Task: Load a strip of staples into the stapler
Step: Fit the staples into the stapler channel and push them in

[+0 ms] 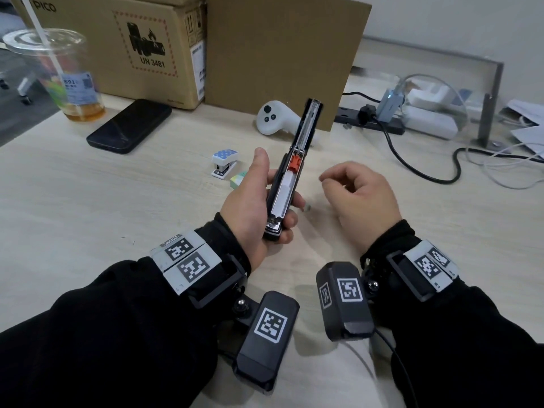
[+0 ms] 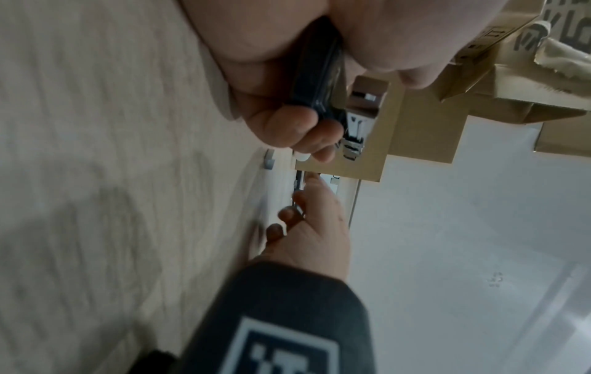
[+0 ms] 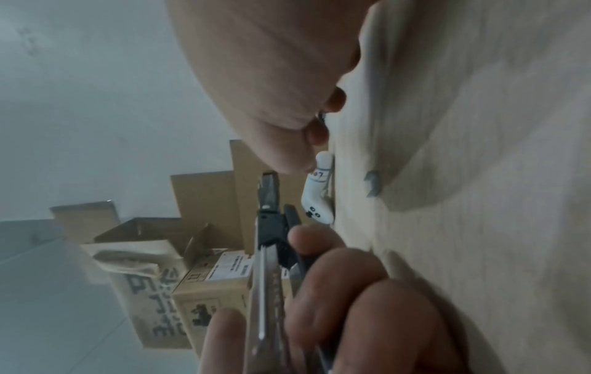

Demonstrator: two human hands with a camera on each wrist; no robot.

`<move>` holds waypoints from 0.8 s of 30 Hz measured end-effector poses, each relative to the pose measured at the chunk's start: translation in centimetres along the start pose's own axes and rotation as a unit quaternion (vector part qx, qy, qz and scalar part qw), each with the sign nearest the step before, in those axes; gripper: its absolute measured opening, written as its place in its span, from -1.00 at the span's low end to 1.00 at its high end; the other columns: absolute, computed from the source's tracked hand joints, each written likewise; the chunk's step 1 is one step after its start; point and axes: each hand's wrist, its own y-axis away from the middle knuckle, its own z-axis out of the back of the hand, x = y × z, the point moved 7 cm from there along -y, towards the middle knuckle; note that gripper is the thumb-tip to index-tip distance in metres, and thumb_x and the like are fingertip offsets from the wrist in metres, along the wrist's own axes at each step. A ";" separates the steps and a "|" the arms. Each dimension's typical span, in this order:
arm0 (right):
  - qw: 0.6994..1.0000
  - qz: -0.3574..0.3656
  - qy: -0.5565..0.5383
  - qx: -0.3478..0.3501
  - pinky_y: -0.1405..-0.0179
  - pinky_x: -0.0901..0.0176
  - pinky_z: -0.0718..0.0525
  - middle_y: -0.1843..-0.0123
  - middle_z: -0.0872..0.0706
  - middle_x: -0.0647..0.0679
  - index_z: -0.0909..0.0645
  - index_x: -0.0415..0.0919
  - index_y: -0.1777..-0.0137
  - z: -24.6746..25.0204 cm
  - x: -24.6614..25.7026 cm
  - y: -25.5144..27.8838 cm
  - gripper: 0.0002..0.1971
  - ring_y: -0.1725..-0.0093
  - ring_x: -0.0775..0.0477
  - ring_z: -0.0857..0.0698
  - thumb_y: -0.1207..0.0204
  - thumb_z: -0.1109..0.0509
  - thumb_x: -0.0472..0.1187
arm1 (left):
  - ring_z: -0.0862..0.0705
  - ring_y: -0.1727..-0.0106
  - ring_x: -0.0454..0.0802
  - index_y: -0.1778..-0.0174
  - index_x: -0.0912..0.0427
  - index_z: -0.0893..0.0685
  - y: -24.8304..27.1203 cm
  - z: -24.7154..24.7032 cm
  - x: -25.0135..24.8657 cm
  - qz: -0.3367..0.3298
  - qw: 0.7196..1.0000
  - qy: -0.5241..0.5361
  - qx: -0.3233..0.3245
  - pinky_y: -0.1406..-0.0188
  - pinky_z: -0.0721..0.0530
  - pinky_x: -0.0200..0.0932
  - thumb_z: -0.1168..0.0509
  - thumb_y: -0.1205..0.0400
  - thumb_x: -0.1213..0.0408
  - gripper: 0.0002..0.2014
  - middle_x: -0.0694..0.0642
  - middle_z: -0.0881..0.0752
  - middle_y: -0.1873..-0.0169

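- Head view: the left hand (image 1: 250,207) holds the black stapler (image 1: 290,172) above the table (image 1: 117,201), fingers curled round its near end.
- The stapler is open; its long side points away from the person.
- A silver staple strip (image 1: 284,191) lies in the channel, below the orange pusher (image 1: 294,163).
- The right hand (image 1: 359,195) hovers just beside it, fingers loosely curled; I cannot tell if it pinches anything.
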 end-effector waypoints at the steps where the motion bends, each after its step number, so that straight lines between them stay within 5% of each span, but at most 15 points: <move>1: 0.998 -0.007 0.039 0.039 0.11 0.36 -0.51 0.11 -0.73 0.08 -0.78 -0.04 0.10 -0.7 -0.4 -0.1 -0.88 0.18 0.22 -0.63 -0.55 -0.41 -0.24 | -0.45 0.58 -0.03 -0.13 0.13 -0.60 0.0 0.0 0.0 0.002 1.000 0.003 -0.006 0.58 -0.30 -0.26 0.02 -0.65 -0.36 -0.39 0.15 -0.68 0.40; 4: 0.986 0.012 0.109 0.127 0.01 0.56 -0.43 0.01 -0.64 0.06 -0.82 0.01 0.00 -2.2 -0.5 -0.1 -0.87 0.04 0.29 -0.60 -0.56 -0.45 -0.18 | -0.44 0.58 -0.03 -0.12 0.11 -0.59 -0.1 0.0 0.0 0.008 1.000 0.008 -0.013 0.57 -0.30 -0.26 0.03 -0.64 -0.37 -0.39 0.15 -0.67 0.39; 9: 0.973 0.021 0.145 0.178 -0.01 0.22 -0.54 0.04 -0.62 0.01 -0.78 0.11 0.11 -2.8 0.0 0.3 -0.97 0.05 0.07 -0.64 -0.49 -0.55 -0.07 | -0.45 0.56 -0.02 -0.15 0.14 -0.58 -0.1 0.0 0.2 0.011 1.000 0.000 -0.007 0.57 -0.31 -0.26 0.03 -0.64 -0.37 -0.37 0.17 -0.66 0.35; 13: 0.970 0.030 0.180 0.164 0.14 0.34 -0.45 0.11 -0.64 0.07 -0.66 0.16 0.27 -2.4 0.0 0.1 -0.83 0.11 0.08 -0.60 -0.50 -0.52 -0.12 | -0.45 0.57 -0.04 -0.16 0.13 -0.57 0.0 -0.1 0.2 0.014 1.000 -0.006 0.002 0.57 -0.30 -0.25 0.02 -0.65 -0.36 -0.39 0.16 -0.65 0.35; 17: 0.982 0.022 0.155 0.108 0.17 0.27 -0.55 0.20 -0.74 0.11 -0.73 -0.04 0.17 -1.7 0.1 0.1 -0.94 0.16 0.09 -0.68 -0.51 -0.46 -0.14 | -0.45 0.56 -0.03 -0.17 0.14 -0.59 0.1 -0.1 0.2 0.017 1.000 -0.007 0.003 0.59 -0.32 -0.26 0.01 -0.66 -0.34 -0.39 0.16 -0.66 0.35; 21: 0.993 0.007 0.105 0.055 0.27 0.54 -0.51 0.30 -0.74 0.14 -0.74 -0.01 0.13 -0.9 0.0 0.0 -0.94 0.26 0.23 -0.67 -0.48 -0.47 -0.20 | -0.45 0.56 -0.03 -0.18 0.14 -0.59 0.0 -0.1 0.3 0.023 1.000 0.000 0.004 0.61 -0.34 -0.26 0.01 -0.65 -0.35 -0.39 0.16 -0.67 0.35; 24: 0.997 0.009 0.061 0.051 0.17 0.59 -0.53 0.26 -0.77 0.19 -0.78 0.04 0.00 -0.9 0.1 0.2 -0.83 0.22 0.30 -0.69 -0.52 -0.45 -0.24 | -0.46 0.56 -0.03 -0.19 0.15 -0.60 0.0 -0.2 0.3 0.020 1.000 -0.001 0.004 0.60 -0.33 -0.26 0.01 -0.66 -0.34 -0.38 0.17 -0.66 0.35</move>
